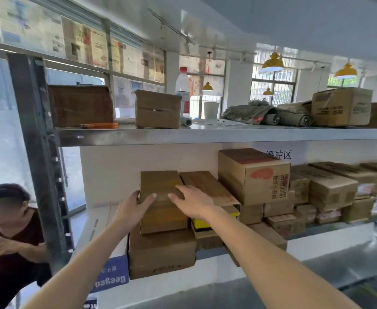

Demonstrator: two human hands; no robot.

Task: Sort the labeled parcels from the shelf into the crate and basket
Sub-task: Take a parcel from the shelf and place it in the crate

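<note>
Reaching into the middle level of a metal shelf, both hands on a small brown parcel sitting on a bigger box at the left end. Left hand cupping the parcel's left side, thumb lying across its front. Right hand lying flat on its top right edge, fingers nearly straight, gripping nothing. More cartons crowding the same level off to the right, stacked and overlapping. Standing on the level above: two brown boxes, a red-capped bottle, a white cup, rolled grey bags. Hanging beyond: yellow lamps before barred windows. Showing at the upper left: papered glass panes. Crouching at the lower left, beside the shelf post: a person in a dark top.
</note>
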